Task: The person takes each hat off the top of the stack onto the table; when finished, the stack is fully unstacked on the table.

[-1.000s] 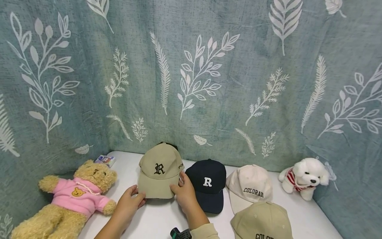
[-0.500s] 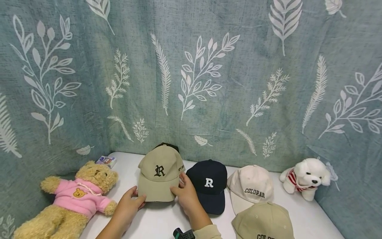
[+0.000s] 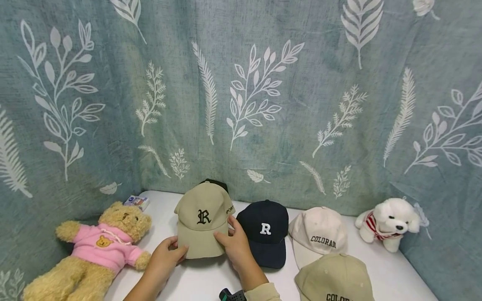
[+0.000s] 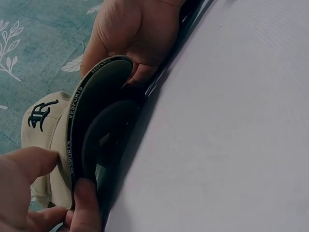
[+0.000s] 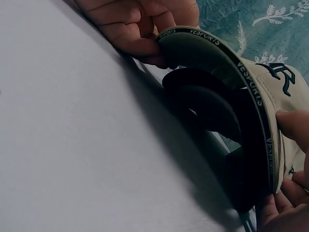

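A beige baseball cap (image 3: 202, 217) with a black R is held by both hands at its brim. My left hand (image 3: 167, 257) pinches the brim's left side, thumb on top and fingers beneath, as the left wrist view shows. My right hand (image 3: 238, 246) grips the right side the same way, its thumb near the crown. Lettered tape edges the cap's dark underside (image 5: 207, 50). Under it shows a second dark brim (image 5: 193, 87); a black cap (image 3: 216, 183) peeks out behind the beige crown. How the two caps touch is hidden.
Right of the hands sit a navy R cap (image 3: 263, 228), a cream cap (image 3: 320, 232) and a khaki cap (image 3: 335, 278) overlapping it. A teddy bear (image 3: 101, 246) lies left, a white plush dog (image 3: 388, 223) right. A small packet (image 3: 137, 202) lies behind the bear on the white table (image 3: 203, 284).
The beige cap's brim has come slightly down and nearer to me, both hands keeping their hold. The whole view has shifted a little; the other caps and plush toys stay in place.
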A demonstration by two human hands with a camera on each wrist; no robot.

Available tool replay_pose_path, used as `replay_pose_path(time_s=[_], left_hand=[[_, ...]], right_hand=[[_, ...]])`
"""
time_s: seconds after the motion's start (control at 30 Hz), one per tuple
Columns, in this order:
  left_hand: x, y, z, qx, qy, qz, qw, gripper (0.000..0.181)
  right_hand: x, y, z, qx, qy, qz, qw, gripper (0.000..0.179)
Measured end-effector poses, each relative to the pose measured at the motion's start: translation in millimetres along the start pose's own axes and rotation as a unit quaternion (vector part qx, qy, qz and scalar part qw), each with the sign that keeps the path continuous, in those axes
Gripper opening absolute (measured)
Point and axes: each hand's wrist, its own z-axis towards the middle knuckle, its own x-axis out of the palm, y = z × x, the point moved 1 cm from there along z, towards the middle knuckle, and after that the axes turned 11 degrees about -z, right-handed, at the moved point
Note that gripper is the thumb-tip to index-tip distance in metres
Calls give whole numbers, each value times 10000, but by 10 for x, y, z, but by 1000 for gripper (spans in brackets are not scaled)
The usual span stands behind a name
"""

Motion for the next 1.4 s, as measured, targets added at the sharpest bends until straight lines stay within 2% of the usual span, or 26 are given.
replay_pose_path(time_s=[0.23,0.4,0.67,0.9,1.2,1.4], left_hand=[[9,-46,-21,-102,85,191,9997,73],[17,-64,-30,-97,154,280,9994,78],[-14,-48,-51,14,119,561,9984,73],[-70,-33,-67,25,26,539,9985,70],[-71,-24,-203,-94,5,475,9988,65],[-30,-99,-283,98,42,554,9984,57]], right_hand=[[-32,26,-15,-46,-222,-304,9993,81],[-58,48,-17,-219,-381,-626,9971,76],[-47,18,-68,-288,-514,-1180,9913,75],[-14,65,-204,-338,-550,-1372,9884,78],[-72,145,-378,-451,-707,-1692,9820,76],[-150,219,-467,-450,-786,-1724,9809,79]])
